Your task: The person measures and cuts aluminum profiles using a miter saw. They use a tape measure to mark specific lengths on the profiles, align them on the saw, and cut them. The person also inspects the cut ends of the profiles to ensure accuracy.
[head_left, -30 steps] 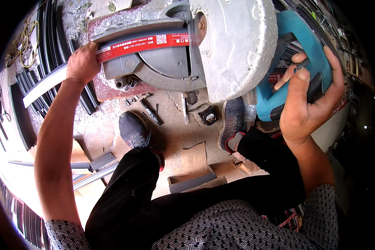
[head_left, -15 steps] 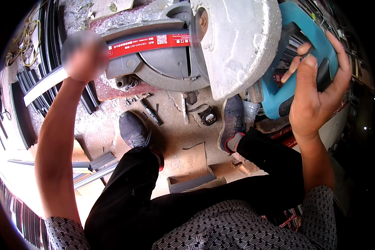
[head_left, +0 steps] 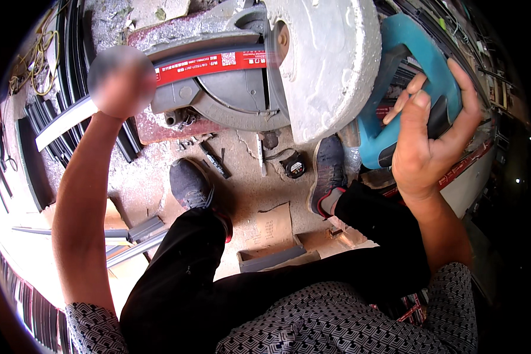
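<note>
My left hand (head_left: pixel 123 88) is at the left part of a long profile strip (head_left: pixel 203 66) with red printed film; a blurred patch hides its fingers. The strip lies across the grey base (head_left: pixel 233 97) of a miter saw, against the fence (head_left: pixel 203 44), and its pale end (head_left: pixel 65 125) sticks out to the left. My right hand (head_left: pixel 428 141) is wrapped around the saw's teal loop handle (head_left: pixel 436 65), several fingers through the opening. The large pale blade guard (head_left: pixel 327 71) stands over the strip's right part, hiding the blade and the strip beyond.
On the floor between my shoes lie a black tape measure (head_left: pixel 294 165), a slim white pen-like tool (head_left: pixel 261 154) and a dark marker-like tool (head_left: pixel 216 163). Dark profiles (head_left: pixel 71 53) are stacked at the left. A paper with handwriting (head_left: pixel 273 226) rests nearer me, by a grey offcut (head_left: pixel 271 259).
The saw's guard and handle have shifted left, the handle also lower in the picture, with my right hand on it. My left hand and the strip have hardly moved.
</note>
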Available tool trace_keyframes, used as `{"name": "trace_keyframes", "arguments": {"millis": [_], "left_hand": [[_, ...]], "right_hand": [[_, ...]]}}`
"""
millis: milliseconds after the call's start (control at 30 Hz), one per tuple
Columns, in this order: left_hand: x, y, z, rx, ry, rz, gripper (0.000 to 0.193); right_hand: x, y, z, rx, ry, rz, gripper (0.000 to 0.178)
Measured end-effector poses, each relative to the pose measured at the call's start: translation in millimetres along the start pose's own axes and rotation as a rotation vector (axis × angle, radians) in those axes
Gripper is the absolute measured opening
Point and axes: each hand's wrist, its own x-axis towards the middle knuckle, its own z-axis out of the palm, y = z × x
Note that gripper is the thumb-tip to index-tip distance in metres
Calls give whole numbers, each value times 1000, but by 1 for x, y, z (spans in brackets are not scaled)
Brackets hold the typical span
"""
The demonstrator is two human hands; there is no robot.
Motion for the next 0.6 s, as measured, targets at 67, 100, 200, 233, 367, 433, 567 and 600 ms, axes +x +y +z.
{"name": "trace_keyframes", "arguments": {"millis": [67,100,200,233,367,433,567,600], "left_hand": [[-1,-1,1,-7,6,5,39],[-2,0,2,-12,6,5,38],[-2,-1,2,-12,-10,-3,37],[-2,-1,2,0,-14,-7,37],[1,2,-1,-6,-19,-6,37],[3,4,-2,-6,-24,-8,37],[-3,-1,1,12,-25,-16,38],[-4,-2,1,12,-23,-16,38]], "right_hand": [[-2,2,1,5,-4,-9,52],[-2,3,2,13,-14,-14,52],[-2,5,2,22,-27,-27,53],[-2,6,2,23,-29,-31,53],[-2,6,0,13,-24,-35,53],[-3,7,0,20,-26,-35,53],[-3,6,2,23,-28,-30,53],[-2,5,2,19,-28,-28,53]]}}
